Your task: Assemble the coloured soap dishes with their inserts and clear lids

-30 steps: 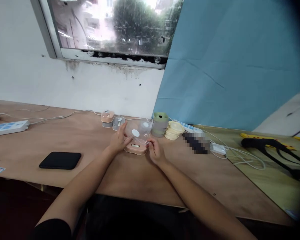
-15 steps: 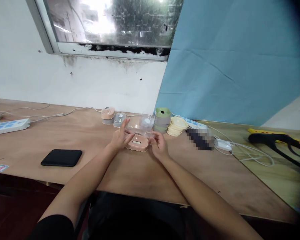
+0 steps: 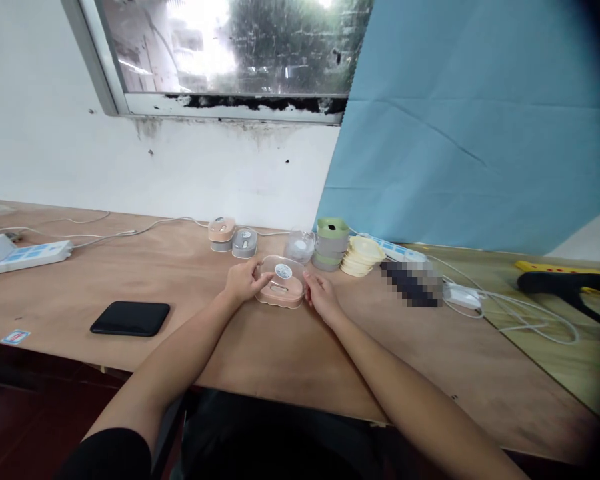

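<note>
A pink box with a clear lid point(image 3: 281, 285) sits on the wooden table point(image 3: 190, 293) in front of me; a round white sticker shows on the lid. My left hand point(image 3: 243, 280) grips the box's left side, fingers curled on the lid's edge. My right hand point(image 3: 319, 293) presses against its right side, fingers together. Behind it stand a small pink box point(image 3: 221, 233), a grey box point(image 3: 244, 243), a clear lid point(image 3: 300, 246), a stack of green and grey boxes point(image 3: 332, 243) and a pile of cream discs point(image 3: 362, 255).
A black pad point(image 3: 131, 318) lies to the left. A white power strip point(image 3: 25, 256) with cables sits at the far left. To the right are a second power strip point(image 3: 397, 251), a white adapter with cords point(image 3: 463, 295), and a black and yellow tool point(image 3: 570, 282). A blue sheet hangs behind.
The clear lid, held tilted up above the pink base a second ago, has come down and now lies flat on it. Both hands have followed it down to the box's sides.
</note>
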Tool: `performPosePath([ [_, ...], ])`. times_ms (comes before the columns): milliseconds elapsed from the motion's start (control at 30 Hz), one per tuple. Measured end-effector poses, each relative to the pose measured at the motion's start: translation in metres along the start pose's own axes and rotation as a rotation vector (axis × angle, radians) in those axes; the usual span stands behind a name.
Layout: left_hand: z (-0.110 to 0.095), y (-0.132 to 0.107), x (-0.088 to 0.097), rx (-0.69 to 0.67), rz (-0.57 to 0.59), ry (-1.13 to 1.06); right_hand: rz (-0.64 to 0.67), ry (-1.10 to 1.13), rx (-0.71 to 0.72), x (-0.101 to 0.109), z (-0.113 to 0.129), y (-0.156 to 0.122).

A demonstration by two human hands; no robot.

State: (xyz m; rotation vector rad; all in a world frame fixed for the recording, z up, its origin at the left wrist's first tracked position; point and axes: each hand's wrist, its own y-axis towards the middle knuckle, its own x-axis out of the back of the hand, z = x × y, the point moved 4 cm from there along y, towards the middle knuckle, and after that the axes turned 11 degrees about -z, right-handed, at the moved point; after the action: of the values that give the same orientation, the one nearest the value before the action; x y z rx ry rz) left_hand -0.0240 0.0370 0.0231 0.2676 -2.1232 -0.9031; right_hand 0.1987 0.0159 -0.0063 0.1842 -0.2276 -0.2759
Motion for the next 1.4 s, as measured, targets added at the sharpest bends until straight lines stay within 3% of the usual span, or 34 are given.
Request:
performPosePath([
  [233,0.005,0.001,-0.004,0.010,0.167,0.273,0.004,-0.352,0.122,0.000,0.004,0.005],
  [500,0.005,0.001,-0.006,-0.011,0.267,0.300,0.063,-0.638,0.218,0.000,0.006,0.009],
  [767,0.005,0.001,-0.007,-0.103,0.293,0.277,0.068,-0.651,0.255,0.001,0.002,0.008],
  [933,0.009,0.004,-0.009,-0.024,0.269,0.286,0.068,-0.633,0.241,0.003,0.001,0.008],
  [1000,0.009,0.005,-0.008,0.003,0.235,0.241,0.052,-0.619,0.229,0.003,0.000,0.010],
  [1100,0.001,0.004,-0.008,-0.074,0.224,0.106,-0.013,-0.594,0.241,0.004,-0.002,0.016],
  [1300,-0.007,-0.008,-0.021,-0.119,0.437,-0.070,-0.190,-0.580,0.175,0.018,-0.006,0.031],
  [1400,-0.007,-0.008,-0.024,-0.100,0.444,-0.108,-0.201,-0.554,0.167,0.023,-0.009,0.034],
])
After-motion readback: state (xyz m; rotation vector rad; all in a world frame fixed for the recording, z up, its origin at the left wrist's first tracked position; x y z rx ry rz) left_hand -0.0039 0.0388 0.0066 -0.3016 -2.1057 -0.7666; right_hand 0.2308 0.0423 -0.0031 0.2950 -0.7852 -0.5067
